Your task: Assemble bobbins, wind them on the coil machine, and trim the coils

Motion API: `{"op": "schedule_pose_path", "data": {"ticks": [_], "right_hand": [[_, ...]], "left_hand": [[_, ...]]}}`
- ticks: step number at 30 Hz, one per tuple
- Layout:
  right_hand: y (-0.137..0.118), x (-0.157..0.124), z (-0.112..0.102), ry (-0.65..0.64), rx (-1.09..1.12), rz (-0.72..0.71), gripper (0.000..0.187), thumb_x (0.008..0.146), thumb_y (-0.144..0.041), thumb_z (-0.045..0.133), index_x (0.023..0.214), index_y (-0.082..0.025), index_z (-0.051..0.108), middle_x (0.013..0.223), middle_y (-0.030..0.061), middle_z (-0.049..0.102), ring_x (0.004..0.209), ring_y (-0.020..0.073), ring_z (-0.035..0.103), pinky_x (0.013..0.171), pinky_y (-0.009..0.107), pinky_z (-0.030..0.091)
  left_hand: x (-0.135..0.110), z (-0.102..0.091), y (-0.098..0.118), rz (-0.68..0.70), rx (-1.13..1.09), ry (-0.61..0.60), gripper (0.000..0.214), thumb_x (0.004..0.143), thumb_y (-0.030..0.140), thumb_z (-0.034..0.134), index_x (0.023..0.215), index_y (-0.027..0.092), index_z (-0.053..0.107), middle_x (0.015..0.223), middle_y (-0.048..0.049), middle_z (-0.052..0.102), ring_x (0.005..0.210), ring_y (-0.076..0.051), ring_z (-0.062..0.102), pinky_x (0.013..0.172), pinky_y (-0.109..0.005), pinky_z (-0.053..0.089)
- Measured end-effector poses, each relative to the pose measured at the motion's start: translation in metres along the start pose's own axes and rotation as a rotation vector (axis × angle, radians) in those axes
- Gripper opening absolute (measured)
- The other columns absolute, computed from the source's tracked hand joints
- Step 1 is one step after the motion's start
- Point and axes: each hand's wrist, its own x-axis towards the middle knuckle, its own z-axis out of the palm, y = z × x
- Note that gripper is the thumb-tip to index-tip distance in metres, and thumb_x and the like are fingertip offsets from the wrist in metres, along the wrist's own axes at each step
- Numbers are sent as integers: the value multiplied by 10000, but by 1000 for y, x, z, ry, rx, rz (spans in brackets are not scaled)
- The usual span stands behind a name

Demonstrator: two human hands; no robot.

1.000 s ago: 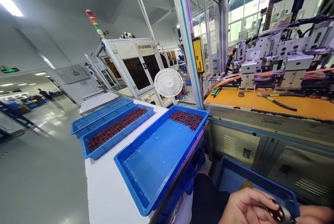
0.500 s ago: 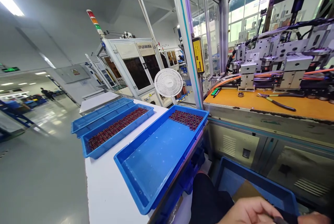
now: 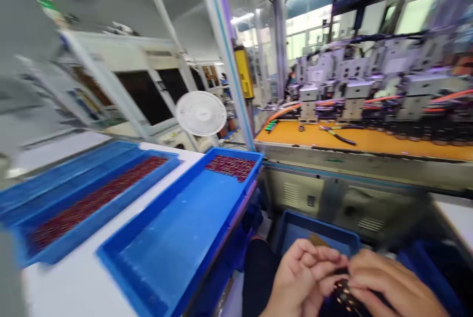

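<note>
Low at the right of the head view, my left hand (image 3: 306, 272) and my right hand (image 3: 388, 277) meet over my lap. Between them is a cluster of small dark parts with copper-coloured spots (image 3: 343, 295); blur hides their exact kind. My left fingers curl around the near side of the cluster. From the other side, my right thumb and fingers pinch it. The fingers cover much of the parts.
On the white table (image 3: 70, 282), a large blue tray (image 3: 173, 228) has small dark-red parts (image 3: 231, 166) at its far end. More fill a narrower blue tray (image 3: 92, 228). A machine bench (image 3: 288, 134) carries pliers (image 3: 338, 135). Below it sits a blue bin (image 3: 318, 223).
The view has turned right, so the trays and fan shift left. Both hands have come further into view and closer together, and the copper-spotted parts between them now show.
</note>
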Motion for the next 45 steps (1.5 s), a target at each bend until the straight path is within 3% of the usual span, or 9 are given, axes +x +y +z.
{"op": "schedule_pose_path", "data": {"ticks": [4, 7, 14, 18, 23, 28, 33, 36, 45], "right_hand": [[-9, 16, -12, -151, 77, -39, 252, 1044, -211, 382, 879, -174, 570, 725, 21, 663, 674, 100, 628, 649, 202, 518], [-5, 17, -13, -155, 65, -49, 250, 1038, -211, 399, 871, -150, 574, 751, 38, 657, 704, 92, 616, 682, 189, 511], [-3, 5, -11, -91, 10, 120, 153, 986, -160, 486, 867, -142, 580, 759, 40, 643, 694, 106, 584, 659, 212, 487], [0, 1, -5, -17, 47, 201, 121, 966, -153, 516, 854, -160, 561, 748, 27, 626, 688, 110, 569, 647, 221, 476], [-1, -2, 4, 69, 112, 254, 108, 927, -117, 543, 830, -153, 575, 732, 25, 606, 683, 106, 556, 627, 213, 462], [-14, -2, 7, 135, 368, 607, 113, 824, -108, 585, 718, -146, 573, 688, 5, 560, 624, 88, 518, 584, 208, 430], [-15, -3, 4, -24, 966, 1123, 231, 732, -267, 747, 680, -133, 565, 629, -24, 553, 552, 57, 486, 543, 187, 404], [-8, -5, 5, -78, 1113, 1248, 411, 614, -376, 874, 673, -134, 546, 575, -44, 545, 504, 51, 492, 497, 172, 392], [6, -21, 23, -87, 1255, 1012, 401, 709, -453, 816, 791, -112, 621, 656, -20, 582, 531, 60, 537, 532, 197, 467]], "left_hand": [[-1, 1, -1, -341, -7, -133, 463, 924, 572, 530, 870, 130, 656, 775, -76, 723, 756, -212, 732, 704, -318, 532], [-3, 0, 0, -362, 134, -153, 409, 908, 541, 575, 915, 141, 656, 691, -58, 701, 663, -211, 709, 630, -302, 513], [-7, 7, 2, 3, 415, 129, 156, 882, 306, 690, 1025, 258, 650, 831, -4, 735, 746, -173, 704, 647, -266, 550], [-4, 3, 3, 138, 554, 103, 86, 856, 195, 710, 862, 247, 642, 1034, 17, 723, 758, -134, 716, 722, -268, 588], [-1, 1, 6, 284, 616, 169, 210, 752, 166, 805, 793, 238, 613, 906, 26, 734, 766, -133, 720, 735, -247, 603], [1, -6, 6, 408, 833, 151, 251, 729, 110, 803, 907, 276, 740, 947, 3, 769, 909, -143, 743, 802, -191, 591], [1, -12, 7, 325, 776, 118, 231, 740, 123, 798, 880, 305, 773, 1086, -6, 791, 977, -204, 759, 831, -263, 611], [3, -13, 7, 278, 690, 91, 226, 733, 150, 816, 869, 327, 778, 1034, 0, 807, 968, -229, 763, 827, -306, 620], [12, -11, 5, 206, 611, 125, 95, 711, 282, 848, 785, 322, 804, 994, -67, 813, 1074, -336, 716, 897, -477, 592]]}}
